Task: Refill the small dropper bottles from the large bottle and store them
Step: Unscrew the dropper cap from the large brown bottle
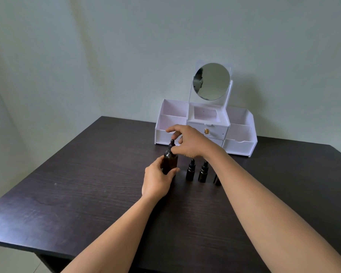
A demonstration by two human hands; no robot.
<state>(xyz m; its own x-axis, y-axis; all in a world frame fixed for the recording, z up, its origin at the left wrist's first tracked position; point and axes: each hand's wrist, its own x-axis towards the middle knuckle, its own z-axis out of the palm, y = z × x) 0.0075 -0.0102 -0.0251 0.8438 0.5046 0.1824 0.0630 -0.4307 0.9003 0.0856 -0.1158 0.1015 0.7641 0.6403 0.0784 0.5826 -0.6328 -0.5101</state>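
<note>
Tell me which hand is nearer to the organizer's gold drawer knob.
Right. The right hand hovers at the large bottle's dropper cap, just left of the gold knob. The left hand grips the bottle's body lower down, farther from the knob.

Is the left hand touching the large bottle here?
Touching. The head view shows the left hand wrapped around the lower body of the large bottle, with the thumb and fingers pressed against its sides and no gap visible.
</note>
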